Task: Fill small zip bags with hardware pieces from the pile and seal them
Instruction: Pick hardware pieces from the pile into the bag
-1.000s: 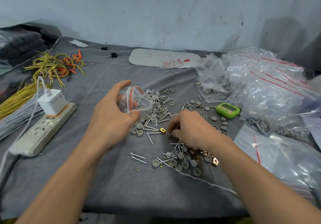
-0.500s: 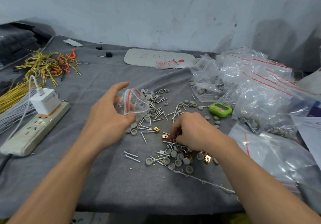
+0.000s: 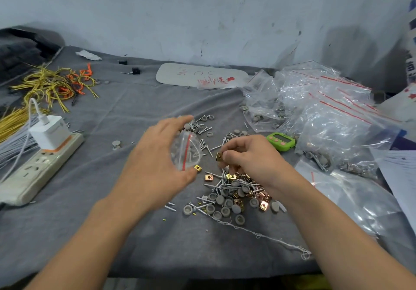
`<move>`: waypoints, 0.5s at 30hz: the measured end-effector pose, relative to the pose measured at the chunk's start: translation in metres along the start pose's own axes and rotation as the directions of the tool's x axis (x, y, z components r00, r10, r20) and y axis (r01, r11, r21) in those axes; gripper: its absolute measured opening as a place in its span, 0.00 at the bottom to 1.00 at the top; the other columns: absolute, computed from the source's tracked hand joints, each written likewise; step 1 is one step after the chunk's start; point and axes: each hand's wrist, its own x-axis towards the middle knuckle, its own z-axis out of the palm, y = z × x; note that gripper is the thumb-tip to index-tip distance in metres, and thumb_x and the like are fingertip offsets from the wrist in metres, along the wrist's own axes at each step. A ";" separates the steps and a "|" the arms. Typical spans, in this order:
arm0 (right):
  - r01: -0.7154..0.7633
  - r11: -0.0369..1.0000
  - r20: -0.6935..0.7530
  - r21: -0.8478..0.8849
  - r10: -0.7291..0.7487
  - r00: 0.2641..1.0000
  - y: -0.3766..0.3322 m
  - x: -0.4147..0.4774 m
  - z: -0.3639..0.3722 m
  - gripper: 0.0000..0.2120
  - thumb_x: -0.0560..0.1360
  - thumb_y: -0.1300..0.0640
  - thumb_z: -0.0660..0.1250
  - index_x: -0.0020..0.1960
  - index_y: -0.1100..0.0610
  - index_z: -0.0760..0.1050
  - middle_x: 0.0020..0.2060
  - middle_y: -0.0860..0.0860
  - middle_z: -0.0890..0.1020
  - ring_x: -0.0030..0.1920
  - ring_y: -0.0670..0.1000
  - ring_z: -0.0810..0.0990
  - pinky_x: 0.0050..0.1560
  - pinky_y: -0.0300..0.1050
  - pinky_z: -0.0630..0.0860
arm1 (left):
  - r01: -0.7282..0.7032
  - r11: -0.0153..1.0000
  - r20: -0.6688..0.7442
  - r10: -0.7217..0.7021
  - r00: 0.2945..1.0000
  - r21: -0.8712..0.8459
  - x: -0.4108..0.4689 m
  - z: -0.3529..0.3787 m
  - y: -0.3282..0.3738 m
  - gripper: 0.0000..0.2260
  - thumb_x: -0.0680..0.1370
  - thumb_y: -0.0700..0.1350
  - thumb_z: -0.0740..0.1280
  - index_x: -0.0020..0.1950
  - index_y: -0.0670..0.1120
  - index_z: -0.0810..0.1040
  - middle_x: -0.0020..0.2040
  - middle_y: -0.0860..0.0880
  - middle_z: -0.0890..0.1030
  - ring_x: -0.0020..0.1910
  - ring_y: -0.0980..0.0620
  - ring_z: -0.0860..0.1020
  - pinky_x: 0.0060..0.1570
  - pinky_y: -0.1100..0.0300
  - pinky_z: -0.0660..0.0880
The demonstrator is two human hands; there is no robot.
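**While the left hand (image 3: 155, 166) holds a small zip bag (image 3: 186, 152), the right hand (image 3: 252, 157) pinches a brass clip (image 3: 218, 156)**

Where the grey cloth covers the bench (image 3: 112, 233), a heap of clear bags (image 3: 326, 114) with red zip lines fills the far right. Yellow wires (image 3: 51, 85) tangle at the far left, nearer than them a white power strip (image 3: 38, 170). A pile of hardware (image 3: 234, 197), made of screws, grey caps and brass clips, lies at centre, under and near the right hand. The left hand curls thumb and fingers round the small zip bag, held left of the pile. A green timer (image 3: 281, 140) sits just right of the right hand. That hand's thumb and forefinger pinch the brass clip just right of the bag, not touching it.
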 end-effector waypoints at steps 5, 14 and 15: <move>-0.020 0.977 0.062 0.212 0.007 0.998 -0.003 -0.010 -0.001 0.08 0.78 0.69 0.68 0.43 0.60 0.81 0.31 0.54 0.84 0.26 0.46 0.74 0.29 0.34 0.70 | -0.183 0.979 -0.007 0.185 0.983 0.093 -0.004 0.023 0.018 0.27 0.65 0.55 0.80 0.64 0.57 0.81 0.62 0.57 0.80 0.64 0.56 0.75 0.77 0.52 0.59; -0.039 0.957 0.107 0.289 0.008 0.994 -0.003 -0.020 -0.002 0.10 0.79 0.68 0.68 0.41 0.59 0.82 0.28 0.53 0.81 0.27 0.47 0.70 0.29 0.35 0.69 | -0.163 0.983 -0.099 0.154 0.983 -0.087 -0.003 0.031 0.028 0.16 0.66 0.46 0.83 0.52 0.54 0.87 0.45 0.58 0.85 0.47 0.60 0.80 0.74 0.59 0.61; -0.030 0.958 0.094 0.286 0.003 0.996 -0.002 -0.020 -0.002 0.08 0.78 0.67 0.68 0.42 0.60 0.83 0.28 0.53 0.81 0.27 0.47 0.70 0.29 0.34 0.69 | -0.175 0.981 -0.093 0.167 0.982 -0.083 -0.004 0.031 0.028 0.16 0.65 0.47 0.83 0.52 0.54 0.87 0.45 0.59 0.85 0.46 0.60 0.80 0.74 0.58 0.62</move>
